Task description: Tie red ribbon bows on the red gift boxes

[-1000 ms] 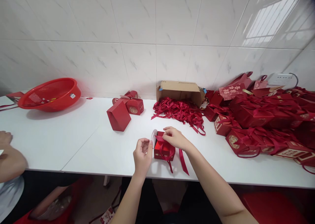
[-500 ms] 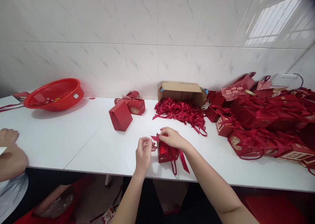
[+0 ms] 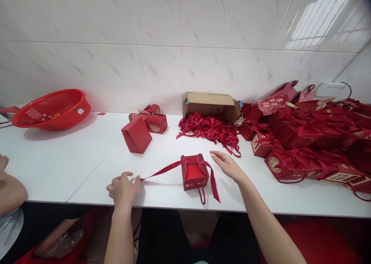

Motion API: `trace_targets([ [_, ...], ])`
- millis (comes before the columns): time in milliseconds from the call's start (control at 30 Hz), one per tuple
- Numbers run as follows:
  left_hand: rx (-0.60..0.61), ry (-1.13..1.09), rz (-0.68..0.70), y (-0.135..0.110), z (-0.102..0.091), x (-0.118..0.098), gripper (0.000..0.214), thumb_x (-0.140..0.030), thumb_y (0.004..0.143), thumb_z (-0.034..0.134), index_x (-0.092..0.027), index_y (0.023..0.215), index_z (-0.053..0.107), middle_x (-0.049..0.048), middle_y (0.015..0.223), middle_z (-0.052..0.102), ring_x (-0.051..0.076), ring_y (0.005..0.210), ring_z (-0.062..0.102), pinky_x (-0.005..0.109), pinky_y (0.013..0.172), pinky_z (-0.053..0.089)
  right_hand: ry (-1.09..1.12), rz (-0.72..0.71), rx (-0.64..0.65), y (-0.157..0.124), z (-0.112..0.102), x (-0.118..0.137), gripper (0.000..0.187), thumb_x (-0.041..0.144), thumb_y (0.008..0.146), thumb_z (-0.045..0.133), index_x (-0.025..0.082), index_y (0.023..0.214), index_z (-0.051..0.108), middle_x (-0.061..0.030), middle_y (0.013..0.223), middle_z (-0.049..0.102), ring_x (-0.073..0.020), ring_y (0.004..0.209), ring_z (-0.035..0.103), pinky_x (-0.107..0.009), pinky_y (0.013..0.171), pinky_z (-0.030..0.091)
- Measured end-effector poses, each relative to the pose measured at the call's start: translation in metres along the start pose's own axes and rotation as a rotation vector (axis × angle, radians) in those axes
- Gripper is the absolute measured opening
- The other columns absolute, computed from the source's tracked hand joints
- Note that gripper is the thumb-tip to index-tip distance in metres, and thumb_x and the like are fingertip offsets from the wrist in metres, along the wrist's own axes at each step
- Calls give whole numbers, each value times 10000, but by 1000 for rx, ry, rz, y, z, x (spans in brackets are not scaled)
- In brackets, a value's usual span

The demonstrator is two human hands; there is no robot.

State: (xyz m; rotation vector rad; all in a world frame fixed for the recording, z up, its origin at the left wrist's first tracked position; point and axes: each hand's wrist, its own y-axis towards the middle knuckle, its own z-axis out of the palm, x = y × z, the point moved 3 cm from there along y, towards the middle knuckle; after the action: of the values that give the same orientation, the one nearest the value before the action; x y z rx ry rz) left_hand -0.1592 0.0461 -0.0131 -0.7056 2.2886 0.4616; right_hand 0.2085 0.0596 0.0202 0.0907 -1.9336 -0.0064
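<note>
A small red gift box (image 3: 195, 179) with gold lettering stands on the white table in front of me. Red ribbon (image 3: 165, 170) runs across its top between two raised flaps. My left hand (image 3: 124, 188), out to the left, pinches one end of that ribbon and holds it stretched. The other ribbon end hangs loose over the box's right side. My right hand (image 3: 227, 165) is just right of the box, fingers extended, holding nothing. A red cord handle (image 3: 202, 196) lies on the table at the box's front.
Loose red ribbons (image 3: 207, 126) spill from a cardboard carton (image 3: 211, 98) by the wall. Several finished boxes (image 3: 298, 132) are piled at the right. Left of centre stand a plain red box (image 3: 137, 135) and a printed one (image 3: 157, 123). A red basin (image 3: 55, 109) and another person's arm (image 3: 11, 183) are at left.
My left hand has moved left from the box, drawing the ribbon out through the flaps. My right hand has come off the box and moved to its right.
</note>
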Motion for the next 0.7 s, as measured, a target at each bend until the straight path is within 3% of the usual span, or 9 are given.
trace_targets([
  [67, -44, -16, 116, -3, 5, -10, 277, -391, 678, 597, -199, 877, 584, 160, 1097, 548, 396, 1157, 415, 557, 913, 337, 37, 29, 81, -4, 3, -6, 440, 510, 848, 490, 192, 1134, 594, -96, 1218, 591, -220, 1131, 533, -371, 988, 383],
  [100, 11, -114, 206, -9, 11, -22, 278, -403, 717, 569, -207, 914, 569, 137, 1105, 559, 348, 1146, 449, 507, 922, 361, 57, 36, 115, -5, 6, -7, 443, 517, 849, 485, 192, 1132, 589, -90, 1210, 591, -212, 1102, 546, -362, 974, 392],
  [200, 395, -452, 332, -34, 37, -65, 287, -488, 805, 483, -219, 883, 545, 64, 1014, 612, 237, 1020, 551, 360, 886, 415, 89, 44, 168, -4, 16, -8, 425, 538, 854, 459, 174, 1033, 587, -69, 1074, 610, -171, 891, 588, -341, 861, 444],
  [300, 741, -541, 305, -58, 55, -95, 416, -560, 854, 368, -197, 748, 543, 31, 801, 611, 198, 821, 569, 318, 804, 422, 88, 26, 191, -4, 22, -9, 400, 557, 846, 459, 169, 892, 547, -18, 833, 569, -130, 708, 533, -307, 721, 448],
  [367, 881, -577, 246, -66, 60, -102, 474, -587, 855, 342, -185, 701, 538, 18, 708, 586, 178, 707, 539, 305, 731, 419, 120, 3, 232, -5, 23, -11, 378, 537, 789, 568, 187, 916, 501, 16, 759, 521, -119, 671, 508, -289, 679, 438],
  [500, 953, -671, 171, -65, 55, -99, 427, -574, 820, 451, -178, 671, 506, -19, 621, 497, 129, 583, 449, 251, 589, 370, 204, -87, 303, -15, 18, -13, 489, 393, 698, 729, 233, 1038, 417, 35, 792, 519, -120, 729, 537, -292, 737, 451],
  [700, 1004, -616, 187, -60, 36, -98, 391, -493, 776, 578, -157, 592, 497, -33, 572, 413, 91, 543, 363, 222, 530, 289, 58, -156, 274, -32, 4, -5, 258, 325, 806, 604, 226, 1021, 502, -17, 927, 566, -123, 724, 569, -277, 680, 461],
])
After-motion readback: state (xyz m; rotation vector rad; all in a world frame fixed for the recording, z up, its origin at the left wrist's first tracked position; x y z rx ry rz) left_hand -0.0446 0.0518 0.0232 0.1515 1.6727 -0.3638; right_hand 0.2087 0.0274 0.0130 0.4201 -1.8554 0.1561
